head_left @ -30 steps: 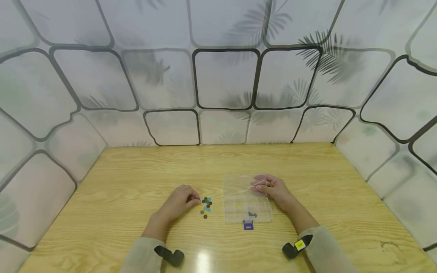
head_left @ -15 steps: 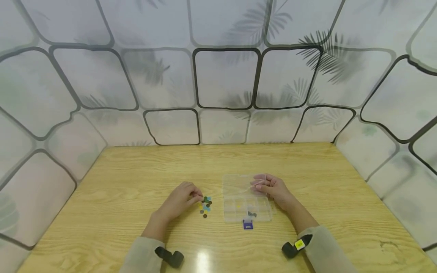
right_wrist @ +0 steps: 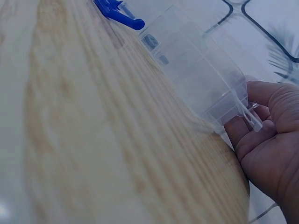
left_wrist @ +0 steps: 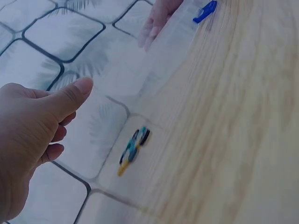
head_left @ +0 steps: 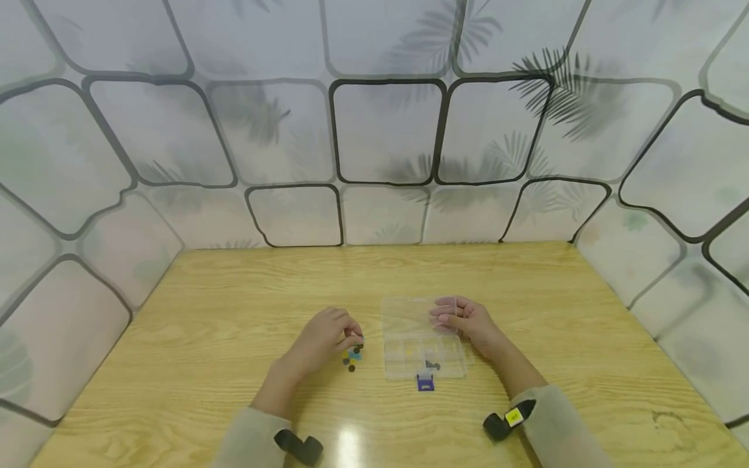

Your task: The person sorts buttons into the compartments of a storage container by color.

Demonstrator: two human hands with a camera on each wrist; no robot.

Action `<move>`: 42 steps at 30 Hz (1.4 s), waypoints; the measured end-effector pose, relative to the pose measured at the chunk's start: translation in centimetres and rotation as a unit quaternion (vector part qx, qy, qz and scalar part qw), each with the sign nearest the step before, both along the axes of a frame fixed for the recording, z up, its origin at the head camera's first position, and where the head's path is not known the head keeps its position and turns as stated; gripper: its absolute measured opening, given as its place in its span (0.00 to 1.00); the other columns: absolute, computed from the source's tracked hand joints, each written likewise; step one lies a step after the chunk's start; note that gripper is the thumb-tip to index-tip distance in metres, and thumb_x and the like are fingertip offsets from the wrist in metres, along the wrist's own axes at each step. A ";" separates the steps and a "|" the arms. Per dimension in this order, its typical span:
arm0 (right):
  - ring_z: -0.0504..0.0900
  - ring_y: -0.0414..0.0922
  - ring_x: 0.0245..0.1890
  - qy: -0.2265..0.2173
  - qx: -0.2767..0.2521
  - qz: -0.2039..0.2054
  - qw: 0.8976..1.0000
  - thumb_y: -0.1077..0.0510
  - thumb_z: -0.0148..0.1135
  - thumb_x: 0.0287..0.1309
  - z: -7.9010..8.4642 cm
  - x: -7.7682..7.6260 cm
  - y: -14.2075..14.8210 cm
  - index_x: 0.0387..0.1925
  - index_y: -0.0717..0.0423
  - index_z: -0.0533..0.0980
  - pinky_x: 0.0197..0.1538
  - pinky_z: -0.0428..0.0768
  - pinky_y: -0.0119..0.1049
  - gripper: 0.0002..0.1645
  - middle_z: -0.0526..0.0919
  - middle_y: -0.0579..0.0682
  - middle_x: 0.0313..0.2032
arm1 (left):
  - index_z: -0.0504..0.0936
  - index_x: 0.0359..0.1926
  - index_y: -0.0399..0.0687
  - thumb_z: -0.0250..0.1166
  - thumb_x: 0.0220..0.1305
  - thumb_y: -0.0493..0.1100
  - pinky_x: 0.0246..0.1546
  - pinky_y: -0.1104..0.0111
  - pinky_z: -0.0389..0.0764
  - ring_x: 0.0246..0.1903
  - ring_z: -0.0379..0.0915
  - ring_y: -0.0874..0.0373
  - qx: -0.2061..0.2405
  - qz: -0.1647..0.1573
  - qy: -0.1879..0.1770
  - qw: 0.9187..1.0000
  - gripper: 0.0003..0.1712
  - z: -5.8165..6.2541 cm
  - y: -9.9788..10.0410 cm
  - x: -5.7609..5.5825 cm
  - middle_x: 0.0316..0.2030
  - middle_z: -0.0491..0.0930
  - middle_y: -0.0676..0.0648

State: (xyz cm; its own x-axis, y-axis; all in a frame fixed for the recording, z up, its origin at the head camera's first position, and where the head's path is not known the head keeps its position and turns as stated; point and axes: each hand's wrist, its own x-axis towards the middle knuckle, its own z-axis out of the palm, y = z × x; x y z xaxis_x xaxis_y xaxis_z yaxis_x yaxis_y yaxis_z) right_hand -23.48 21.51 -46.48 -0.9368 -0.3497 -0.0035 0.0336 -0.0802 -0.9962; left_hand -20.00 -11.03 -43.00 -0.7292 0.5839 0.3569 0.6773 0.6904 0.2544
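A small pile of round, button-like discs, in dark, blue and yellow tones, lies on the table. My left hand is over the far side of the pile, hiding part of it. In the left wrist view, the thumb stretches out over loosely bent fingers; I cannot tell whether a disc is pinched behind it. To the right is a clear plastic compartment box, its lid raised. My right hand grips the lid's right edge, several fingers showing through it. A few dark pieces lie inside the box.
A purple-blue latch sticks out from the box's front edge. The wood-grain table runs back to a patterned wall panel, with more panels at both sides. Dark wrist camera mounts sit at both sleeves.
My left hand has moved right, from the pile's left edge to over its far part, covering more discs. My right hand and the box stay in place.
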 end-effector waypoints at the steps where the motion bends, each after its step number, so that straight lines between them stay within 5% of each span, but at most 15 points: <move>1: 0.84 0.42 0.43 0.000 0.000 0.000 1.000 0.68 0.58 0.61 0.0 0.0 0.0 0.61 0.75 0.60 0.47 0.80 0.37 0.30 0.84 0.45 0.41 | 0.81 0.34 0.53 0.65 0.59 0.50 0.38 0.71 0.73 0.33 0.67 0.65 0.001 -0.010 0.012 1.000 0.07 0.2 0.2 0.1 0.29 0.76 0.58; 7: 0.84 0.42 0.41 0.002 0.008 -0.001 1.000 0.67 0.59 0.60 0.0 -0.1 0.1 0.61 0.74 0.60 0.47 0.80 0.35 0.30 0.84 0.44 0.42 | 0.81 0.33 0.51 0.66 0.58 0.48 0.36 0.73 0.73 0.31 0.68 0.63 0.021 -0.056 0.076 0.995 0.07 1.0 1.5 0.1 0.29 0.77 0.56; 15: 0.84 0.41 0.41 0.007 0.014 -0.001 1.000 0.67 0.59 0.61 0.0 0.0 0.2 0.61 0.74 0.61 0.47 0.80 0.36 0.30 0.84 0.45 0.43 | 0.81 0.33 0.52 0.67 0.56 0.49 0.38 0.73 0.73 0.31 0.69 0.64 0.031 -0.079 0.103 0.991 0.08 1.0 3.3 -0.1 0.28 0.77 0.57; 23: 0.84 0.40 0.41 0.009 0.021 -0.010 1.000 0.65 0.60 0.60 -0.3 -0.1 0.2 0.60 0.74 0.61 0.48 0.80 0.35 0.30 0.84 0.45 0.42 | 0.82 0.33 0.53 0.66 0.58 0.51 0.39 0.74 0.72 0.32 0.69 0.65 0.045 -0.092 0.076 0.992 0.08 1.0 6.2 -0.3 0.28 0.76 0.58; 32: 0.84 0.41 0.42 0.010 0.019 -0.004 1.000 0.66 0.60 0.60 -0.4 -0.2 0.2 0.60 0.74 0.61 0.48 0.80 0.35 0.30 0.84 0.46 0.43 | 0.81 0.33 0.52 0.66 0.57 0.49 0.42 0.74 0.72 0.33 0.70 0.64 0.057 -0.131 0.104 0.984 0.08 1.3 8.9 -0.1 0.28 0.78 0.57; 42: 0.84 0.40 0.42 0.017 0.014 0.005 1.000 0.66 0.59 0.61 -0.1 -0.1 0.2 0.60 0.74 0.61 0.47 0.80 0.33 0.29 0.84 0.44 0.42 | 0.81 0.34 0.52 0.65 0.59 0.52 0.41 0.77 0.72 0.33 0.70 0.65 0.025 -0.126 0.097 0.987 0.09 1.4 10.2 0.2 0.29 0.77 0.58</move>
State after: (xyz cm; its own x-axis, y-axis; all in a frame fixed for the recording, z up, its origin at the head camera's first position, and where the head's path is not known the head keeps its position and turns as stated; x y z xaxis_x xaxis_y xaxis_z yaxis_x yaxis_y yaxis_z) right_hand -23.55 21.69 -46.62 -0.9331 -0.3592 0.0180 0.0007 -0.0518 -0.9987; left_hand -19.84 -0.81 -41.59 -0.4780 0.7163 0.5084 0.8653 0.4834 0.1324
